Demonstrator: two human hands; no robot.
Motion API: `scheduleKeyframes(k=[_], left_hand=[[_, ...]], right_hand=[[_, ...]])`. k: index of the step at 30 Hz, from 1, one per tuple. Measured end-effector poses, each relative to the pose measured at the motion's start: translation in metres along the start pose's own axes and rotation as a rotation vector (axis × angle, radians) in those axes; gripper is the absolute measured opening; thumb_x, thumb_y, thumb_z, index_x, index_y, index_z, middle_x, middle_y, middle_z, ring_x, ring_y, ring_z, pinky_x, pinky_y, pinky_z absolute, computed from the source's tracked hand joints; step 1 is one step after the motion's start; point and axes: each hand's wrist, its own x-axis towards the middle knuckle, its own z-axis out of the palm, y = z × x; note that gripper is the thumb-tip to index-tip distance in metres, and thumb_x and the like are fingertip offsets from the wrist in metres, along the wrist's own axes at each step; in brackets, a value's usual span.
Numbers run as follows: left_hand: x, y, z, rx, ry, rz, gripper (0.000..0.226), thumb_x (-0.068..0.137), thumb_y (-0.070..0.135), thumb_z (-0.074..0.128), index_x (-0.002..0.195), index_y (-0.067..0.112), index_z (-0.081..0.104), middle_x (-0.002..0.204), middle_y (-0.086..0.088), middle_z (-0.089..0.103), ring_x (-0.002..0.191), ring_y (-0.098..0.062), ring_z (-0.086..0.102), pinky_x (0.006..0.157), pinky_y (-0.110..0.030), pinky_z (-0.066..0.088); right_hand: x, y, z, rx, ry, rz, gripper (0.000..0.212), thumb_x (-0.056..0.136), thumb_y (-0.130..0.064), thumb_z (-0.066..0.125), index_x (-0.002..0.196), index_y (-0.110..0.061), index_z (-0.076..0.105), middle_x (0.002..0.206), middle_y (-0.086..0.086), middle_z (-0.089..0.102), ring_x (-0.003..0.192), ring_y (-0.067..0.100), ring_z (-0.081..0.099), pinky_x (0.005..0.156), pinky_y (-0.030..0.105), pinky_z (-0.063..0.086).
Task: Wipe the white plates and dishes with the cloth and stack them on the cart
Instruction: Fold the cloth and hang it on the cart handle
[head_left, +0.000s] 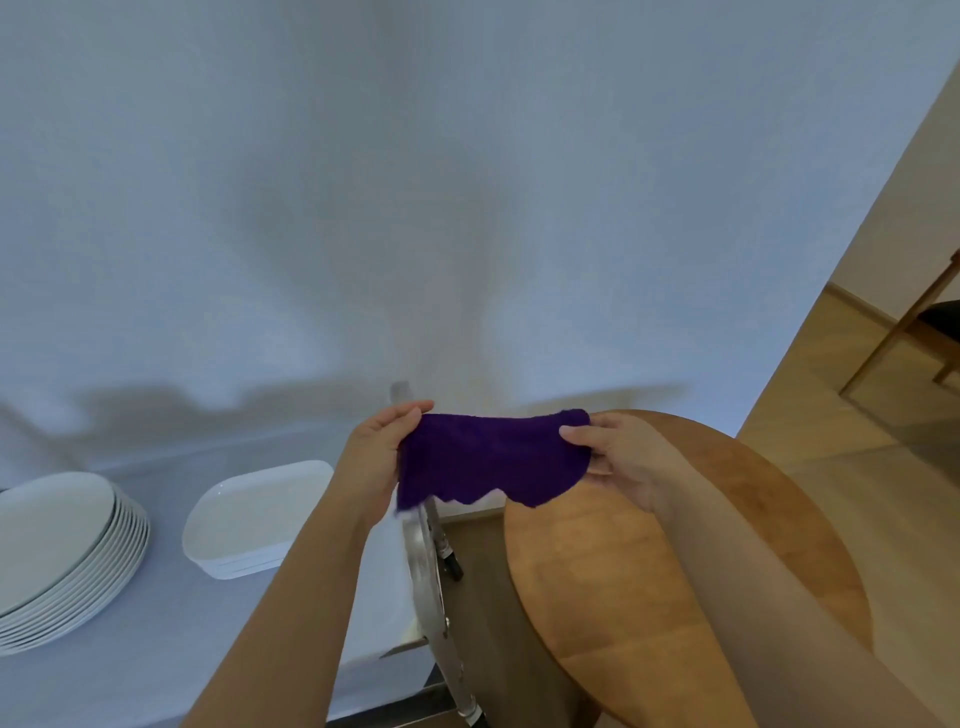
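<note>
White-draped worktop (156, 623) behind, cloth (488, 457) is pinched taut by left hand (376, 457) & right hand (618, 462); prep step, plates (57, 540) to be reached next.

One purple cloth (491, 460), two hands, left hand (375, 457) and right hand (618, 457), one stack of about ten round white plates (62, 551), two or three stacked rectangular white dishes (249, 519), one round wooden table (639, 561)

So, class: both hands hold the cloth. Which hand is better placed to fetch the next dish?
Probably the left hand: the rectangular dish and plate stack lie on its side, while the right hand can keep the cloth.
</note>
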Motion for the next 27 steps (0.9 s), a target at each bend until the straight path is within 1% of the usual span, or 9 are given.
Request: scheduleKeyframes(k=[2, 4, 8, 11, 14, 17, 20, 23, 27], left_hand=[[-0.001, -0.001, 0.001, 0.091, 0.002, 0.042, 0.02, 0.097, 0.012, 0.051, 0.098, 0.022, 0.069, 0.098, -0.001, 0.07, 0.092, -0.016, 0.063, 0.07, -0.026, 0.053], [-0.002, -0.003, 0.002, 0.166, 0.019, 0.119, 0.021, 0.096, 0.011, 0.054, 0.096, 0.026, 0.069, 0.097, 0.004, 0.07, 0.092, -0.012, 0.063, 0.071, -0.022, 0.053], [0.001, 0.005, 0.0, 0.217, 0.029, 0.217, 0.023, 0.092, 0.007, 0.059, 0.099, 0.028, 0.068, 0.089, 0.014, 0.071, 0.082, 0.0, 0.067, 0.07, -0.013, 0.054], [0.002, 0.01, -0.002, 0.35, -0.051, 0.212, 0.025, 0.089, 0.001, 0.063, 0.106, 0.019, 0.069, 0.084, 0.014, 0.072, 0.078, 0.003, 0.068, 0.067, -0.009, 0.052], [0.004, 0.016, -0.006, 0.54, -0.127, 0.195, 0.028, 0.087, 0.001, 0.065, 0.11, 0.017, 0.067, 0.088, 0.009, 0.071, 0.076, 0.005, 0.067, 0.064, -0.009, 0.052], [0.007, 0.021, -0.006, 0.6, -0.149, 0.194, 0.032, 0.085, -0.002, 0.067, 0.112, 0.015, 0.066, 0.089, 0.009, 0.07, 0.076, 0.003, 0.067, 0.063, -0.009, 0.052], [0.011, 0.022, -0.002, 0.769, -0.091, 0.239, 0.031, 0.086, 0.002, 0.068, 0.115, 0.014, 0.066, 0.093, 0.006, 0.068, 0.078, 0.0, 0.064, 0.065, -0.008, 0.048], [0.012, 0.021, 0.001, 0.982, 0.059, 0.365, 0.026, 0.087, 0.011, 0.068, 0.112, 0.016, 0.067, 0.094, 0.006, 0.065, 0.08, -0.006, 0.059, 0.07, -0.011, 0.04], [0.008, 0.028, 0.004, 1.102, 0.139, 0.448, 0.009, 0.09, 0.015, 0.061, 0.096, 0.021, 0.062, 0.09, 0.005, 0.061, 0.08, -0.011, 0.054, 0.064, -0.017, 0.037]], right_hand=[[0.0, -0.004, 0.002, 0.067, 0.048, -0.057, 0.044, 0.081, -0.005, 0.07, 0.119, -0.008, 0.048, 0.108, 0.011, 0.064, 0.093, 0.021, 0.065, 0.063, 0.025, 0.053], [0.0, -0.006, 0.001, 0.07, 0.066, -0.156, 0.05, 0.082, -0.003, 0.069, 0.12, -0.022, 0.043, 0.106, 0.009, 0.063, 0.094, 0.02, 0.064, 0.062, 0.022, 0.052], [0.0, -0.008, -0.002, -0.037, 0.095, -0.364, 0.027, 0.086, -0.004, 0.064, 0.102, -0.026, 0.062, 0.099, 0.001, 0.068, 0.094, 0.015, 0.065, 0.063, 0.015, 0.053], [0.001, -0.011, -0.01, -0.246, 0.049, -0.375, 0.028, 0.085, -0.003, 0.065, 0.094, -0.029, 0.064, 0.101, -0.003, 0.066, 0.094, 0.009, 0.063, 0.064, 0.01, 0.051], [0.0, -0.012, -0.018, -0.395, -0.047, -0.339, 0.038, 0.079, 0.0, 0.07, 0.103, -0.03, 0.062, 0.105, -0.007, 0.065, 0.096, 0.005, 0.062, 0.069, 0.012, 0.05], [0.0, -0.014, -0.018, -0.597, -0.012, -0.351, 0.044, 0.079, 0.0, 0.068, 0.116, -0.021, 0.06, 0.104, -0.009, 0.062, 0.093, 0.003, 0.06, 0.068, 0.01, 0.047], [0.004, -0.017, -0.015, -0.845, 0.117, -0.467, 0.026, 0.083, -0.006, 0.063, 0.107, -0.017, 0.063, 0.095, -0.009, 0.059, 0.083, 0.002, 0.054, 0.063, 0.008, 0.037], [0.005, -0.022, -0.013, -0.91, 0.266, -0.54, 0.001, 0.087, -0.018, 0.062, 0.087, -0.018, 0.062, 0.073, -0.012, 0.05, 0.067, 0.002, 0.046, 0.055, 0.012, 0.029], [0.009, -0.02, -0.01, -0.826, 0.247, -0.602, 0.012, 0.089, -0.022, 0.06, 0.08, -0.026, 0.053, 0.083, -0.015, 0.048, 0.075, 0.001, 0.047, 0.06, 0.012, 0.031]])
